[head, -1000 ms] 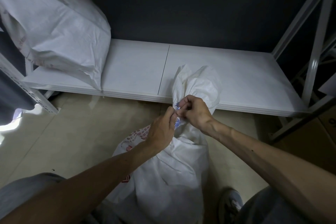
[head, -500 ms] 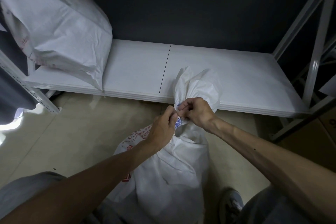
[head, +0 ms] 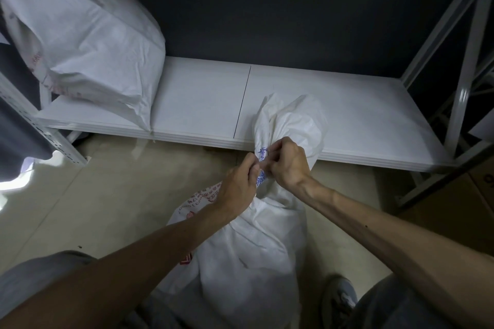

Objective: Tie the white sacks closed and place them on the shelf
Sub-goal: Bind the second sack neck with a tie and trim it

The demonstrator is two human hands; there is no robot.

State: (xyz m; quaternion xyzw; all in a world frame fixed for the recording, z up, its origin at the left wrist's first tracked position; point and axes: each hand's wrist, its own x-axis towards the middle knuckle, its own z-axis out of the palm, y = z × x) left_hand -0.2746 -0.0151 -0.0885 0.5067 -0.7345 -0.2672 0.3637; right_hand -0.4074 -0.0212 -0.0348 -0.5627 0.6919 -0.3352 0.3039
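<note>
Head view:
- Sack (head: pixel 248 262) stands on floor, just in front of shelf (head: pixel 200 104); puffy top leans over shelf edge.
- Left hand (head: pixel 238 189) and right hand (head: pixel 288 165) close together at sack neck; both pinch blue-print strip (head: pixel 260 168).
- Sack looks soft, crinkly and full, likely heavy. Grab tight neck, hug body to lift.
- Other sack (head: pixel 88 35) lies on shelf, left end.
- Fingers hide knot; can't tell if done.
- Can't tell if strip is string or sack cloth.
- Sack bottom hidden behind arms.

Beige floor (head: pixel 107 208); grey shoe (head: pixel 340 298); cardboard box (head: pixel 451 211) at right.
</note>
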